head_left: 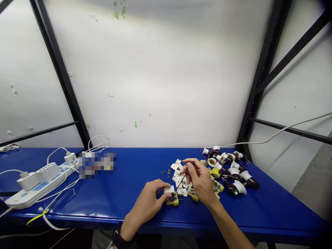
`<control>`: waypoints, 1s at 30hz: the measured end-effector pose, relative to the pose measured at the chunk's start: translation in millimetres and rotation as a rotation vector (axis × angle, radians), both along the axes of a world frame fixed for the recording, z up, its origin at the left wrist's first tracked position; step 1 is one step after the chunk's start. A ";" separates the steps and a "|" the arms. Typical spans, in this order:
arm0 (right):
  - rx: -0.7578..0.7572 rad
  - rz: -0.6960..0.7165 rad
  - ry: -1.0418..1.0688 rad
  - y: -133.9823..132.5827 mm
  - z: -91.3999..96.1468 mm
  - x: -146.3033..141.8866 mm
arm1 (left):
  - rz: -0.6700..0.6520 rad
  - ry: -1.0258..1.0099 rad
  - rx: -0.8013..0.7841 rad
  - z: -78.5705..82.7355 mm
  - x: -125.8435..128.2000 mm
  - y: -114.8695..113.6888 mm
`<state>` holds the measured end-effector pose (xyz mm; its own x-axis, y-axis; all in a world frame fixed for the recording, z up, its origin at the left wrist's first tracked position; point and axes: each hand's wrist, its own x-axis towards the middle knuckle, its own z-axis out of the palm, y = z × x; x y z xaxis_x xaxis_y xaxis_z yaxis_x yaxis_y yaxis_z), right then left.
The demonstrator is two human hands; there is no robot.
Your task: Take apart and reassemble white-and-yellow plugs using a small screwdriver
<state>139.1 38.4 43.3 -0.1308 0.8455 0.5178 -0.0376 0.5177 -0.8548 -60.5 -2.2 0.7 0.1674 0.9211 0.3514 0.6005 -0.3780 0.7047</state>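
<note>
White-and-yellow plastic fitting (172, 198) | left grip (148, 201) clamps it | right grip (198, 180) pinches screwdriver (181, 180)

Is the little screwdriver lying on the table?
No, it's held: the right hand pinches the thin screwdriver at a tilt.

White and yellow lamp socket (173, 199)

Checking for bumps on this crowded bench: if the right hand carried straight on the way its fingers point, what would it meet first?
Probably the small white plastic housing pieces just ahead of the right hand, though depth is hard to judge from this view.
</note>
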 end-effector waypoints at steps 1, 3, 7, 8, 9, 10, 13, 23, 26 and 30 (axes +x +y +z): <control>0.004 -0.015 0.010 -0.8 1.7 1.6 | 0.002 -0.011 -0.006 1.4 -2.5 4.1; 0.005 -0.025 0.018 -2.5 4.0 3.6 | 0.016 -0.002 -0.025 3.7 -7.6 16.3; -0.013 -0.004 0.010 -5.0 1.9 2.9 | 0.033 0.101 -0.086 3.7 -16.1 49.7; -0.024 0.008 0.005 -5.1 0.2 2.5 | 0.029 0.124 -0.111 3.0 -17.6 57.6; -0.037 0.020 -0.002 -5.2 -1.8 2.3 | 0.022 0.142 -0.135 2.3 -18.9 64.5; -0.051 0.033 -0.011 -5.1 -3.8 2.5 | 0.014 0.156 -0.150 1.9 -19.8 70.1; -0.067 0.050 -0.070 -5.5 -8.0 6.9 | 0.007 0.134 -0.142 4.5 -18.5 78.5; 0.023 -0.034 -0.951 -33.9 -16.8 10.9 | -0.059 0.239 0.022 26.4 30.0 80.4; 0.061 -0.067 -1.126 -36.3 -33.8 5.2 | 0.036 0.363 0.093 23.3 25.2 81.1; 0.093 -0.106 -1.211 -35.2 -44.7 -2.0 | 0.170 0.409 0.119 18.0 -26.5 76.1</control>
<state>137.1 3.2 -1.4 -0.5039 0.8472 0.1683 0.8040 0.5312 -0.2673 -86.9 73.9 18.8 0.1641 0.9049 0.3928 0.8808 -0.3137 0.3546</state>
